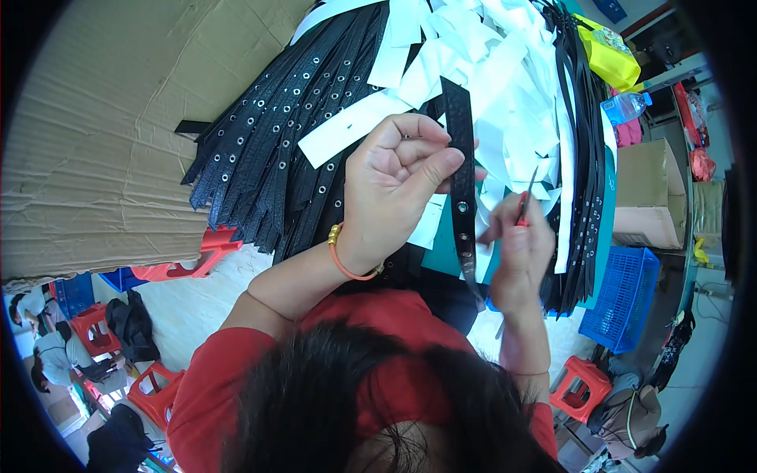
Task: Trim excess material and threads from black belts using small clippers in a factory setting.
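The gap between the left hand and the right hand is narrow, and the strap pinched in the left runs lengthwise through it. Scissors held in the right project forward, restricting entry there. Ahead, heaped white strips bar low passage; a hand could pass above them. Leftward, black straps and cardboard obstruct. Rightward, a strap bundle stands before the box and basket.
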Demonstrator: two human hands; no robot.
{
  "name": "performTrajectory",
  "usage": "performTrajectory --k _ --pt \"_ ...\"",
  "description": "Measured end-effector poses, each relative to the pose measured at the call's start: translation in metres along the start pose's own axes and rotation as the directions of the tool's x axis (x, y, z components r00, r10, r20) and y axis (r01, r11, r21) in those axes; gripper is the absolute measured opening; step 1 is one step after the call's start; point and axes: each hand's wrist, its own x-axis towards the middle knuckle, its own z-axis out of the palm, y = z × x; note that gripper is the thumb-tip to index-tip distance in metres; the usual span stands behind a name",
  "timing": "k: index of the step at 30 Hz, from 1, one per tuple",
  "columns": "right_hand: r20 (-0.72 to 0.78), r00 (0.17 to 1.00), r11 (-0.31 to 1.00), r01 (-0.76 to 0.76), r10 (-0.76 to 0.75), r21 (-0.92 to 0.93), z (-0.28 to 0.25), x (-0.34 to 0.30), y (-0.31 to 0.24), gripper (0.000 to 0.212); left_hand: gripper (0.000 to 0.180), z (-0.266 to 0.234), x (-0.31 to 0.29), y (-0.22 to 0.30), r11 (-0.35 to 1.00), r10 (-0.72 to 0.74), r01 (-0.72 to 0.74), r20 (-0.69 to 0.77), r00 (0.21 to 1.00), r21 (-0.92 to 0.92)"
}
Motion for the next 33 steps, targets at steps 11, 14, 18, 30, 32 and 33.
performTrajectory --k 11,14,18,30,32,33 --pt "0.244 0.888 0.603 0.446 -0.389 -0.662 -0.027 0.025 -0.044 0.033 0.012 -0.007 -0.005 -0.008 0.986 0.03 -0.044 0.091 0.995 0.158" --pt "0.276 0.837 0.496 0.511 -0.472 -0.702 -0.026 0.029 -0.04 0.028 0.01 -0.005 -0.005 -0.009 0.997 0.027 -0.035 0.103 0.994 0.068" --pt "0.3 0.829 0.439 0.516 -0.472 -0.735 -0.025 0.029 -0.043 0.027 0.008 -0.003 -0.006 -0.011 0.996 -0.037 0.028 0.094 0.995 0.088" --pt "0.184 0.948 0.56 0.304 -0.26 -0.771 -0.029 0.02 -0.047 0.027 0.026 0.001 -0.004 -0.018 0.994 -0.11 0.11 0.108 0.988 0.007" --pt "0.119 0.969 0.596 0.227 -0.216 -0.77 -0.03 0.019 -0.047 0.028 0.026 -0.006 -0.002 -0.017 0.971 -0.221 0.201 0.162 0.962 0.131" --pt "0.116 0.97 0.596 0.224 -0.214 -0.771 -0.031 0.018 -0.047 0.028 0.026 -0.004 -0.002 -0.018 0.97 -0.223 0.203 0.164 0.961 0.132"
